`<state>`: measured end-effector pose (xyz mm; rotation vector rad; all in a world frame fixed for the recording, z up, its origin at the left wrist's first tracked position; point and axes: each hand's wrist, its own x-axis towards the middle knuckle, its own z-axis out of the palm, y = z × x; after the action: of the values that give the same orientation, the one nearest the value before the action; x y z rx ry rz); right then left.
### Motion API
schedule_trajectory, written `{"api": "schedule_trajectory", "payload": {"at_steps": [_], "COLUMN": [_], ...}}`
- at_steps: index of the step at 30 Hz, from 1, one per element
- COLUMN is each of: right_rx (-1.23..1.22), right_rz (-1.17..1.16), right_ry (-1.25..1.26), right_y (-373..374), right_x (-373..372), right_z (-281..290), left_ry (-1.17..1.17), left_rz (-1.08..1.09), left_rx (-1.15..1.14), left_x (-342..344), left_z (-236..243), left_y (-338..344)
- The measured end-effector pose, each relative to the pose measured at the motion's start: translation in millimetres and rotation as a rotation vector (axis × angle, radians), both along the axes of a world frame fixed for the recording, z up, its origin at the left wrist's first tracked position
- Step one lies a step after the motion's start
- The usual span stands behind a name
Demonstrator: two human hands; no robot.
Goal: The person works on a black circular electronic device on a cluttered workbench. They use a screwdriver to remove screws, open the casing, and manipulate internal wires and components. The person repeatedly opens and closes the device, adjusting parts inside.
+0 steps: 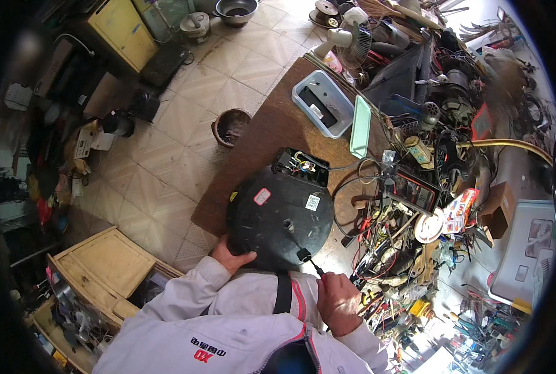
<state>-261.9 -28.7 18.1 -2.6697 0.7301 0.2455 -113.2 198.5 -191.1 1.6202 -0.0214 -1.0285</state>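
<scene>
Fingers (pixel 247 256) of the left hand (pixel 230 257) touch the black housing (pixel 271 227) at its near-left edge, probably steadying it; any grip beneath is hidden. Rounded and scuffed, with an open wiring box (pixel 283 164) adjoining, it lies at the near edge of the counter (pixel 220 202). The right hand (pixel 340 305) clenches a black-headed tool (pixel 316 268), apparently for control.

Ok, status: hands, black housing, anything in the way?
Left hand on rim of black round housing, thumb on top. Right hand gripping thin-shafted tool, far end at small black piece. Open wiring box beyond; clutter pile close on right.
</scene>
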Motion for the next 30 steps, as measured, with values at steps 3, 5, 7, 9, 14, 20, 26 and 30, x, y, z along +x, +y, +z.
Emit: {"api": "schedule_trajectory", "payload": {"at_steps": [3,5,7,9,14,20,26,30], "right_rx": [0.055,0.034,0.035,-0.037,-0.084,-0.267,-0.333,-0.046], "right_rz": [-0.265,-0.177,-0.046,0.101,-0.015,0.279,0.63,0.317], "right_ry": [-0.076,0.004,0.055,-0.022,0.008,0.075,0.325,0.452], "right_y": [2.3,1.3,-0.3,-10.4,-5.7,-15.5,-12.3,-19.3], "right_x": [-3.3,0.2,14.3,-2.6,-2.5,12.8,22.7,29.0], "right_z": [-6.1,0.9,19.8,0.9,6.1,13.9,14.8,4.2], "left_ry": [-0.047,-0.091,-0.078,0.012,-0.11,-0.058,-0.151,-0.197], "left_rz": [-0.022,-0.064,-0.022,0.006,-0.013,-0.03,-0.013,-0.092], "left_rx": [0.046,0.109,0.046,-0.001,0.045,0.023,0.071,0.198], "left_x": [3.1,10.6,6.6,9.2,8.3,12.3,12.4,19.7], "left_z": [9.6,22.5,17.0,22.7,22.2,19.3,18.0,36.0], "left_y": [-2.0,-5.7,-2.2,-8.4,-7.8,-8.6,-7.8,-11.2]}}
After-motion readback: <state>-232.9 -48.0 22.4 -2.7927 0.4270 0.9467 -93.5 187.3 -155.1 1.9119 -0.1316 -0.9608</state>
